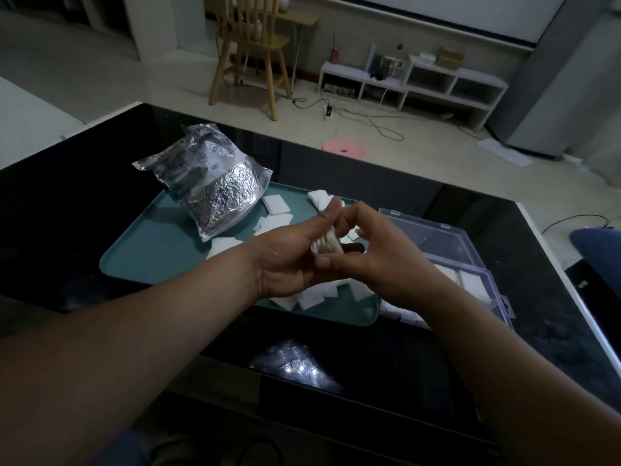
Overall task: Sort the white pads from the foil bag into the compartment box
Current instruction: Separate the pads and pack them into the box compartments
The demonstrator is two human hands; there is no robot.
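A: Hands?
B: L hand (285,255) & R hand (379,257) both curl round a small stack of white pads (325,245), held over the teal tray (151,257).
A: Box?
B: Compartment box (494,290) lies to the R, lid open. R hand nearer.

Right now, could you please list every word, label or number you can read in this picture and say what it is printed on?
"Date": on the white band of the foil bag, upside down from this view.
Round blue marks and other print on the foil bag: too blurred to read.
No writing visible on the compartment box, the tray or the white pads.
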